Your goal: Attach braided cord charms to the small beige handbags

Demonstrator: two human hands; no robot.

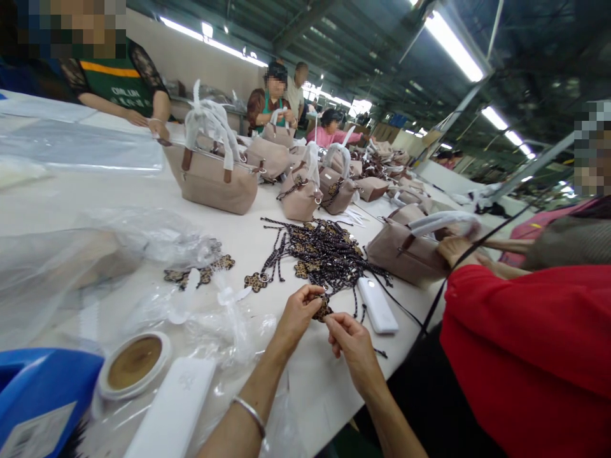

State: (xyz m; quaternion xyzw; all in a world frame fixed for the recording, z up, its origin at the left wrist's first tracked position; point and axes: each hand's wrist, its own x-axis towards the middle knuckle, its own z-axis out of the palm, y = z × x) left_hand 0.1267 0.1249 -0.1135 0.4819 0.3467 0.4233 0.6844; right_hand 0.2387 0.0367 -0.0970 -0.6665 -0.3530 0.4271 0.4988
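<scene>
My left hand [301, 313] pinches a leopard-print flower charm [323, 309] at its left and upper side, just above the near table edge. On the charm's lower right, the fingertips of my right hand [352, 343] are closed at its rim. Whether they grip the charm or a small part on it is hidden. Just beyond lies a pile of dark braided cords [329, 251] with more leopard-print flowers among them. One loose flower charm [256, 282] rests at the pile's left side. A white rectangular device [377, 305] lies right of my hands.
Beige handbags [217, 181] with wrapped handles stand across the table. Clear plastic bags [153, 242], a tape roll [134, 364], a white box [172, 407] and a blue container [42, 394] are at left. A red-clad co-worker [525, 324] sits close right; a black cable [446, 280] hangs there.
</scene>
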